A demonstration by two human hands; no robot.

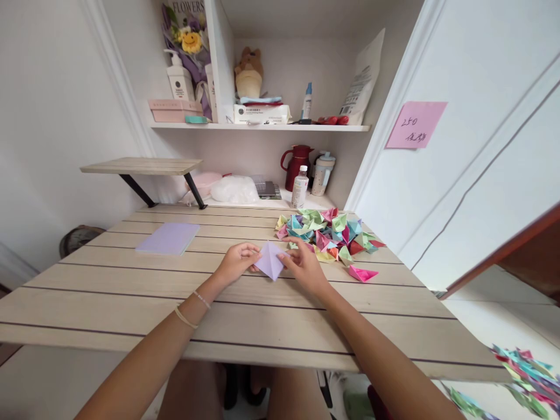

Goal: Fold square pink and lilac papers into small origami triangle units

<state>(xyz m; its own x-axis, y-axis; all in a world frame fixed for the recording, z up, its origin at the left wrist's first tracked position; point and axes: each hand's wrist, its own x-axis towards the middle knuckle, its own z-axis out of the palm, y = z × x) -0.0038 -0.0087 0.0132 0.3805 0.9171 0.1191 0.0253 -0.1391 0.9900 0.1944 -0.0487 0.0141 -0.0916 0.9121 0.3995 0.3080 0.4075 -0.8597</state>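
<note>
A small lavender sheet of origami paper point(270, 262), folded to a diamond with a crease down its middle, is held between my two hands just over the table. My left hand point(238, 262) pinches its left corner between thumb and fingers. At the right corner, my right hand point(305, 266) grips it the same way, index finger stretched out above. Beyond my right hand lies a heap of folded paper boats point(329, 236) in many colours. One bright pink paper boat point(363, 273) sits apart at the near side of the heap. To the left rests a stack of lavender paper point(168, 238).
Slatted wooden table point(280, 332) before me, with a small raised shelf point(144, 165) at back left. A clear bottle point(300, 188), red jug point(297, 166) and pale tumbler point(322, 174) stand behind the heap. More folded paper point(527, 373) lies below the table at right.
</note>
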